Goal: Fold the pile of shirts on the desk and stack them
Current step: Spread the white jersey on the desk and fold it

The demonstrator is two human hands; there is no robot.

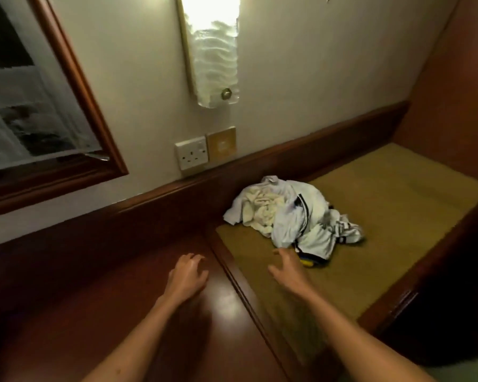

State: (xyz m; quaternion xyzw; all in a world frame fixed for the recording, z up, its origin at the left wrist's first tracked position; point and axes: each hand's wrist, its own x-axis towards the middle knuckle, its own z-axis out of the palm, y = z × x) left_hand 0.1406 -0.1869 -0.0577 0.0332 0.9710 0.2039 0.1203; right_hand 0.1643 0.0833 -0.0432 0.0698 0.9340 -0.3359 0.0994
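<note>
Wooden desk [138, 312] at lower frame: our right hand [289, 267] and left hand [186, 274], both wide, empty; we should lift one shirt from the pile of shirts [290, 213].

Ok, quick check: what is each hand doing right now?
Left hand: open, fingers loosely curled, holding nothing, over the wooden desk.
Right hand: open, empty, beside the pile of shirts.

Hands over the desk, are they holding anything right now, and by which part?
Nothing is held. The left hand is open over the wood; the right hand reaches, fingers spread, just short of the shirt pile.
</note>
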